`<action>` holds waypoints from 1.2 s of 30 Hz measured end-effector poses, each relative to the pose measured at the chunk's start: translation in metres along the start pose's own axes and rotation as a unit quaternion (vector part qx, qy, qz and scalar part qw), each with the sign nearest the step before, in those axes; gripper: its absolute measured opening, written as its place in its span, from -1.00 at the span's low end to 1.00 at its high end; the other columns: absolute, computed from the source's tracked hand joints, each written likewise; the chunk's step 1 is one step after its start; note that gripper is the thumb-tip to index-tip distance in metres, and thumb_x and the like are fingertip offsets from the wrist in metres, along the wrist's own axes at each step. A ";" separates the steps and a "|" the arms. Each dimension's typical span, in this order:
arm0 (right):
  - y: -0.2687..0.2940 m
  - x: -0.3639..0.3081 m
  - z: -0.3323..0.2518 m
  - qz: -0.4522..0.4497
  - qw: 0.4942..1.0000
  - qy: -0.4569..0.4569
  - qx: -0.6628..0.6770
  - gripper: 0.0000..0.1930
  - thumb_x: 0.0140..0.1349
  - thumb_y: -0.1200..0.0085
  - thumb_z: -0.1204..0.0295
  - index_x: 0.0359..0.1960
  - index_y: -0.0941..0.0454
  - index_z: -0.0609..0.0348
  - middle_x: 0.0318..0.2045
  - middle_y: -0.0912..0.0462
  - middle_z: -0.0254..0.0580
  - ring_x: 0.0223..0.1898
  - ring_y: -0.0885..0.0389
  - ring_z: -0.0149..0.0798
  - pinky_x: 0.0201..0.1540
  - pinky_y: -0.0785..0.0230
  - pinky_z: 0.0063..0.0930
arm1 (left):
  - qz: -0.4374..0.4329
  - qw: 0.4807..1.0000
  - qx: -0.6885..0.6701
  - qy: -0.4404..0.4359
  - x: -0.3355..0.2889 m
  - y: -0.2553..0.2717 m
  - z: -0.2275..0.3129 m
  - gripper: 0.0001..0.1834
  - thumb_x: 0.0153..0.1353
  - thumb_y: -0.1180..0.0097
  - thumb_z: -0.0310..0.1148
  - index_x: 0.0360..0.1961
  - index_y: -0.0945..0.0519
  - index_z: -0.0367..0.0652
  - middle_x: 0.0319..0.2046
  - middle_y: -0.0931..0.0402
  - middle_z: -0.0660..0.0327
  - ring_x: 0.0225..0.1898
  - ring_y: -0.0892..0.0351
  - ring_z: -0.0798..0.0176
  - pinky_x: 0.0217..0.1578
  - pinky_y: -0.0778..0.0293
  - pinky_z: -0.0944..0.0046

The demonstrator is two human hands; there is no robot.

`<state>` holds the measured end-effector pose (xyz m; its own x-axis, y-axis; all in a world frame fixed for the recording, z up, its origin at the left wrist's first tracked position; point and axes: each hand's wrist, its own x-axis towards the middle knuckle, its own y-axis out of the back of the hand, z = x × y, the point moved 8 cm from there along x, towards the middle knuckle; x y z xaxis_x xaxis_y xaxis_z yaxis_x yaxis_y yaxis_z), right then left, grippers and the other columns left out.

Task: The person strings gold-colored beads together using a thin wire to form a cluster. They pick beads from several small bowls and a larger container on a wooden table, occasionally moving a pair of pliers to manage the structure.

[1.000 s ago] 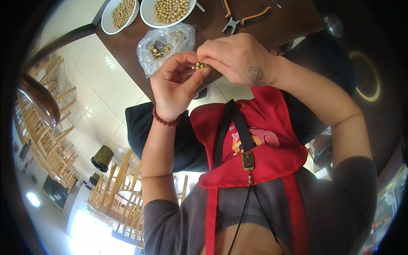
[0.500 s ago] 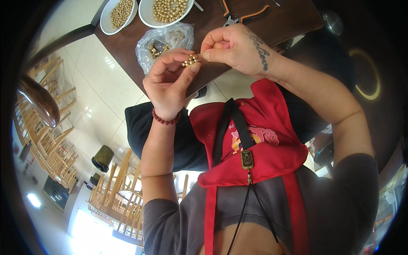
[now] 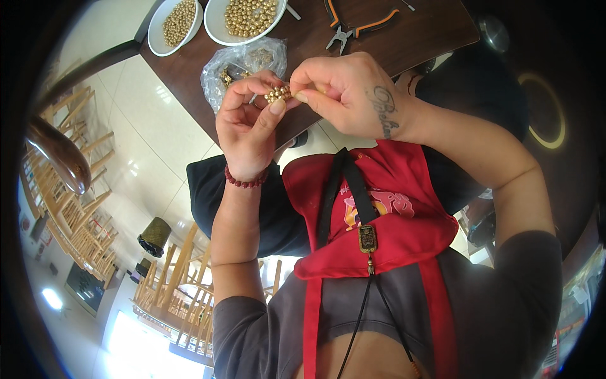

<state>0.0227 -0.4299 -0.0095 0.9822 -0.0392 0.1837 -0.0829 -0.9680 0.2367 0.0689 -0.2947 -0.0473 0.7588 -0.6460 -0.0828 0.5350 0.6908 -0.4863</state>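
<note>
A small cluster of gold beads is pinched between the thumb and fingers of my left hand. My right hand meets it from the right, thumb and forefinger pressed together beside the cluster. Whatever those right fingertips grip is too fine to make out. Just behind my left hand lies a clear plastic bag with small gold pieces in it. Two white bowls of gold beads stand farther back, a smaller bowl at the left and a larger bowl beside it.
Orange-and-black pliers lie on the dark wooden table, beyond my right hand. The table's near edge runs below my hands, above my lap and red apron. Wooden chairs stand at the left.
My right hand has moved slightly down and turned, uncovering the jaws of the pliers. The bead cluster has shifted a little left and tilted in my left fingers.
</note>
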 end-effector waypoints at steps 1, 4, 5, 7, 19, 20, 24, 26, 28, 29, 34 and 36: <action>0.000 0.000 -0.003 0.000 1.000 0.009 -0.003 -0.97 0.10 -0.08 0.57 -0.40 -0.52 0.22 -0.66 -0.50 -0.16 -0.63 -0.49 -0.23 -0.52 -0.33 -0.43 | -0.009 1.000 0.009 -0.004 0.000 -0.001 0.001 -0.76 0.17 -0.06 -0.71 -0.14 -0.41 -0.31 -0.08 -0.38 0.04 -0.12 -0.49 0.23 0.01 -0.53 0.19; -0.001 -0.003 -0.006 -0.002 0.999 0.053 -0.011 -0.95 0.10 -0.08 0.58 -0.39 -0.52 0.20 -0.62 -0.54 -0.16 -0.63 -0.54 -0.21 -0.53 -0.35 -0.45 | -0.060 0.998 0.014 -0.019 0.002 -0.005 0.003 -0.77 0.18 -0.06 -0.67 -0.14 -0.39 -0.28 -0.09 -0.39 0.02 -0.14 -0.49 0.24 -0.05 -0.51 0.23; -0.002 -0.004 -0.007 -0.001 0.997 0.070 -0.015 -0.94 0.12 -0.08 0.58 -0.37 -0.52 0.19 -0.61 -0.54 -0.20 -0.64 -0.52 -0.26 -0.55 -0.32 -0.49 | -0.066 0.998 0.013 -0.015 0.002 -0.005 0.002 -0.76 0.18 -0.07 -0.67 -0.14 -0.38 -0.27 -0.10 -0.39 0.02 -0.15 -0.49 0.24 -0.06 -0.50 0.24; -0.002 -0.007 -0.010 0.003 0.996 0.080 -0.026 -0.95 0.12 -0.08 0.59 -0.38 -0.52 0.19 -0.60 -0.54 -0.18 -0.63 -0.53 -0.24 -0.55 -0.33 -0.48 | -0.076 0.997 0.012 -0.007 0.001 -0.006 0.001 -0.76 0.19 -0.08 -0.65 -0.13 -0.37 -0.26 -0.12 -0.39 0.01 -0.17 -0.49 0.26 -0.08 -0.48 0.26; 0.004 -0.003 -0.012 0.014 0.995 0.095 -0.010 -0.94 0.10 -0.09 0.60 -0.38 -0.51 0.21 -0.60 -0.53 -0.16 -0.63 -0.53 -0.23 -0.55 -0.32 -0.46 | -0.041 0.994 -0.069 0.077 0.000 -0.006 -0.011 -0.76 0.24 -0.06 -0.60 -0.08 -0.37 -0.27 -0.08 -0.40 0.04 -0.07 -0.53 0.19 -0.06 -0.57 0.22; 0.006 -0.003 -0.013 0.009 0.995 0.093 -0.020 -0.94 0.10 -0.09 0.60 -0.38 -0.51 0.22 -0.60 -0.53 -0.16 -0.63 -0.52 -0.23 -0.55 -0.32 -0.46 | -0.035 0.994 -0.064 0.080 0.000 -0.006 -0.013 -0.75 0.23 -0.07 -0.60 -0.08 -0.38 -0.27 -0.07 -0.41 0.04 -0.07 -0.52 0.21 -0.05 -0.55 0.23; 0.006 -0.005 -0.011 0.002 0.996 0.079 -0.029 -0.94 0.09 -0.10 0.60 -0.38 -0.51 0.21 -0.60 -0.53 -0.16 -0.64 -0.51 -0.23 -0.56 -0.31 -0.46 | -0.038 0.997 -0.024 0.060 0.001 -0.001 -0.014 -0.75 0.22 -0.11 -0.60 -0.08 -0.41 -0.24 -0.06 -0.44 0.06 -0.07 -0.49 0.27 -0.03 -0.47 0.27; 0.004 -0.007 -0.009 -0.001 0.997 0.070 -0.028 -0.93 0.09 -0.10 0.60 -0.38 -0.51 0.21 -0.60 -0.52 -0.17 -0.64 -0.50 -0.25 -0.56 -0.30 -0.46 | -0.038 0.998 -0.018 0.049 0.001 0.000 -0.014 -0.75 0.21 -0.12 -0.59 -0.09 -0.43 -0.23 -0.06 -0.45 0.06 -0.08 -0.48 0.30 -0.02 -0.43 0.29; 0.004 -0.006 -0.008 0.001 0.997 0.071 -0.020 -0.93 0.09 -0.10 0.60 -0.38 -0.51 0.21 -0.60 -0.52 -0.17 -0.65 -0.50 -0.26 -0.56 -0.30 -0.47 | -0.024 0.998 -0.034 0.054 -0.001 -0.001 -0.015 -0.75 0.21 -0.13 -0.59 -0.10 -0.45 -0.22 -0.06 -0.46 0.06 -0.10 -0.47 0.31 -0.02 -0.39 0.30; 0.004 -0.005 -0.008 0.002 0.997 0.072 -0.017 -0.93 0.09 -0.10 0.60 -0.38 -0.51 0.21 -0.60 -0.52 -0.17 -0.65 -0.49 -0.27 -0.56 -0.30 -0.47 | -0.022 0.996 -0.056 0.063 -0.001 0.000 -0.016 -0.75 0.21 -0.13 -0.58 -0.10 -0.45 -0.22 -0.06 -0.46 0.06 -0.11 -0.47 0.31 -0.03 -0.40 0.31; 0.005 -0.002 -0.009 -0.012 0.999 0.049 -0.016 -0.93 0.06 -0.09 0.59 -0.40 -0.51 0.23 -0.58 -0.56 -0.09 -0.56 -0.56 -0.10 -0.48 -0.38 -0.36 | -0.022 0.988 -0.120 0.092 -0.001 -0.001 -0.021 -0.75 0.21 -0.13 -0.57 -0.09 -0.45 -0.22 -0.06 -0.46 0.06 -0.11 -0.48 0.30 -0.04 -0.41 0.31; 0.006 -0.002 -0.009 -0.012 0.998 0.051 -0.022 -0.94 0.06 -0.09 0.59 -0.40 -0.51 0.23 -0.58 -0.55 -0.09 -0.56 -0.56 -0.10 -0.48 -0.38 -0.36 | -0.027 0.990 -0.112 0.086 -0.001 -0.001 -0.019 -0.75 0.20 -0.14 -0.57 -0.10 -0.45 -0.23 -0.07 -0.46 0.05 -0.11 -0.48 0.29 -0.04 -0.41 0.30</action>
<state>0.0188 -0.4330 0.0001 0.9618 0.0118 0.2736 -0.0687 -0.9567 0.2830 0.0606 -0.3016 -0.0634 0.6467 -0.7387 -0.1899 0.4622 0.5776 -0.6729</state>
